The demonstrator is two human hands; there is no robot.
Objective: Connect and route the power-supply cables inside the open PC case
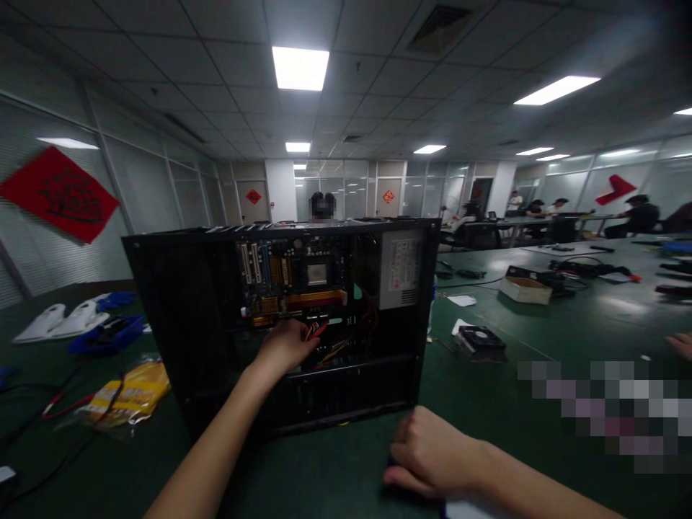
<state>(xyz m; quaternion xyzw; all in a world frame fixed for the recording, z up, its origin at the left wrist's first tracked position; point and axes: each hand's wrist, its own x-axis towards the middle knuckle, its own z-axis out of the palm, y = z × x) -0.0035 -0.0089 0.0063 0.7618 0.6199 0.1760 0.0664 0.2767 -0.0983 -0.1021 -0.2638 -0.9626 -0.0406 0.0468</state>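
Black metal forms the computer case (178,303), which in the head view stands upright on the green table (546,331), its open side turned toward the person. Inside it, the motherboard (292,281) sits in the upper middle, and the power supply (401,267) fills the upper right corner. The left hand (286,344) reaches into the case just below the motherboard, its fingertips pinching red and yellow wires (316,331); the far end of these is too dark to follow. The right hand (432,454) is curled into a loose fist over the table, near the lower right corner of the case. Left of the case lie a yellow bag (130,393) and a blue tray (89,344). To its right are a cooling fan (481,342), a small open box (524,290) and, at the picture's edge, another person's hand (683,344).
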